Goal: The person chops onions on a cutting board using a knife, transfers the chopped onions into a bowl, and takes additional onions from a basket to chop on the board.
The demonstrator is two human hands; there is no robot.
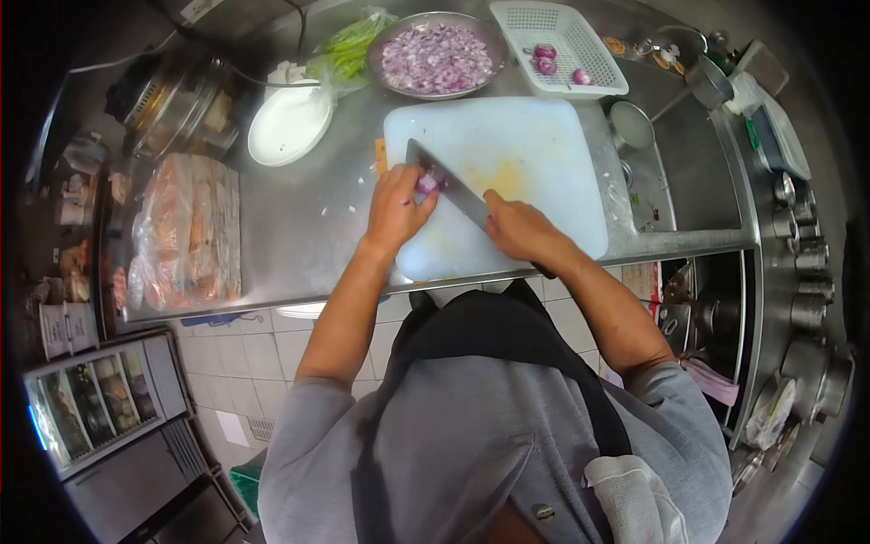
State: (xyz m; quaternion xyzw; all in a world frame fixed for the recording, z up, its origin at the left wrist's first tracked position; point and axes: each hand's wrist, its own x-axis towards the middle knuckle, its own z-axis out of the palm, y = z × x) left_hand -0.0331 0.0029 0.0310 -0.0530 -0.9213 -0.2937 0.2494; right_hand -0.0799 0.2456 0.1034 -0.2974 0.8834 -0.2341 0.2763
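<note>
A red onion piece (428, 182) lies on the left part of the white cutting board (553, 163). My left hand (396, 207) is closed on it, with the fingertips at its left side. In my right hand (523, 227) is a cleaver (464, 198), gripped by its handle. The blade slants up and left across the board, and its far end is beside the onion piece. Whether the edge touches the onion, I cannot tell. Beyond the board stands a metal bowl (373, 56) heaped with chopped red onion (435, 59).
A white basket (594, 89) with several peeled onions (545, 60) stands behind the board. To the left are a white plate (288, 122), bagged greens (352, 45) and a large plastic-wrapped package (190, 231). A metal pot (632, 125) and the sink (698, 177) are at the right.
</note>
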